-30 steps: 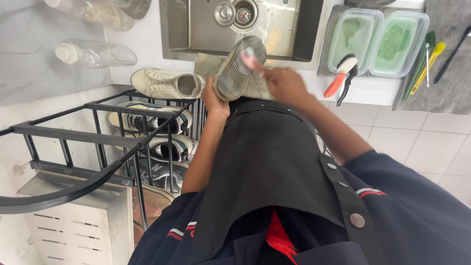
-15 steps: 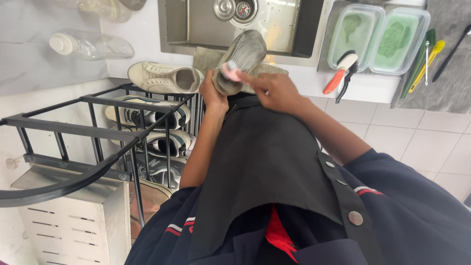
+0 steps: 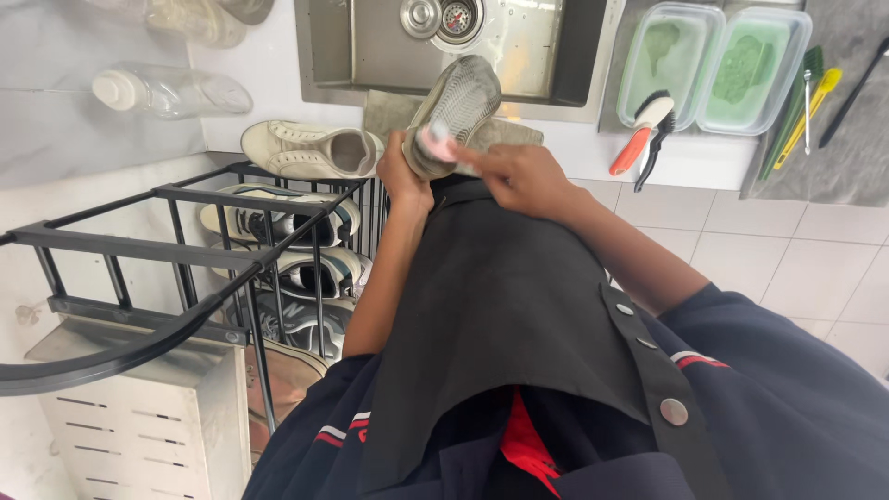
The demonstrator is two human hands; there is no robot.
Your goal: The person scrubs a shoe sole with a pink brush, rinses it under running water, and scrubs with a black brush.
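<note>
My left hand point(image 3: 400, 171) grips the heel end of a grey shoe point(image 3: 458, 102), sole up, over the front edge of a steel sink point(image 3: 370, 46). My right hand point(image 3: 519, 176) presses a small pink pad point(image 3: 435, 143) against the sole near the heel. Under the shoe a grey cloth point(image 3: 389, 111) lies on the white counter. A second, cream shoe point(image 3: 310, 148) lies on its side to the left of my hands.
Two clear tubs of green liquid point(image 3: 708, 65) stand right of the sink, with an orange-handled brush point(image 3: 639, 130) and other brushes beside them. Clear bottles point(image 3: 167, 93) lie at the left. A black metal rack point(image 3: 231, 268) below holds several sneakers.
The shoe has been brought lower and closer to my body at the counter edge. My right hand with the pink pad slid along the sole toward the heel.
</note>
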